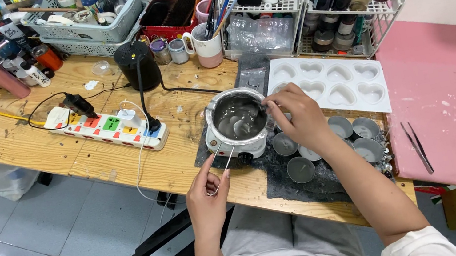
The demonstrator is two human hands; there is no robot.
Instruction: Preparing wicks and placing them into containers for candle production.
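Holding round foil-lined melting pot [237,121], grey glossy liquid inside, tweezers [220,170] alongside.

Pinching metal tweezers [223,161] in the left hand [207,195], tips reaching toward a melting pot [238,122] of grey liquid; right hand [300,116] touching its rim, small tins [301,169] sitting alongside on the tabletop [4,133].
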